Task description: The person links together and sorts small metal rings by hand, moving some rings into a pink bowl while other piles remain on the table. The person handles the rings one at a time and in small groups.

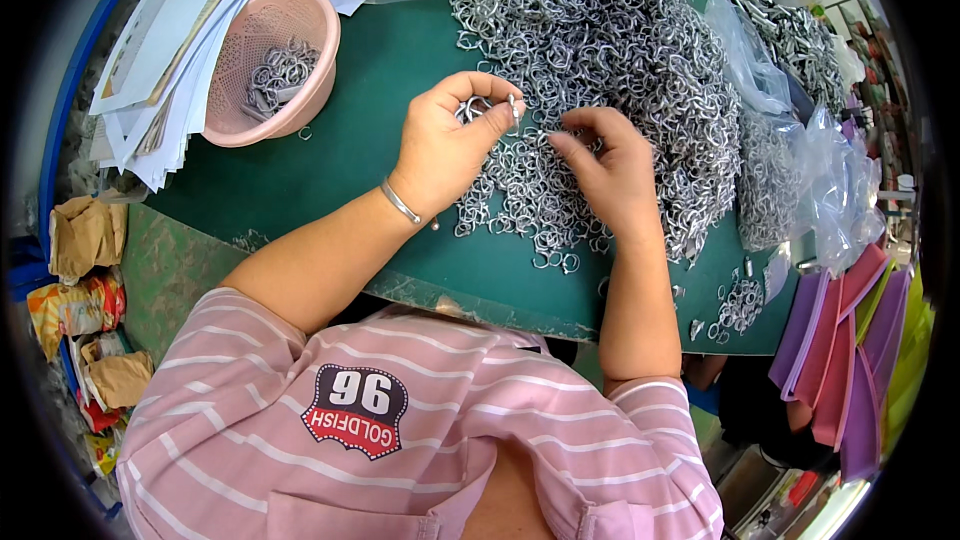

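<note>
My left hand [441,139], with a bangle on its wrist, is closed above the table, pinching a small silver metal ring [514,112] between thumb and forefinger. More silver metal shows in the curl of its fingers, partly hidden. To its right, my right hand [617,172] hovers at the near part of a big heap of silver metal rings [620,50]. Its fingers are bent, and thumb and forefinger tips stand slightly apart with nothing visible between them. Loose rings [510,185] spread thinly on the table below both hands.
A pink plastic basket [325,50] with some metal pieces stands on the green table [370,70] at left, beside stacked papers [165,50]. Clear plastic bags [840,180] lie on the right. A small cluster of rings [741,306] sits near the right front edge.
</note>
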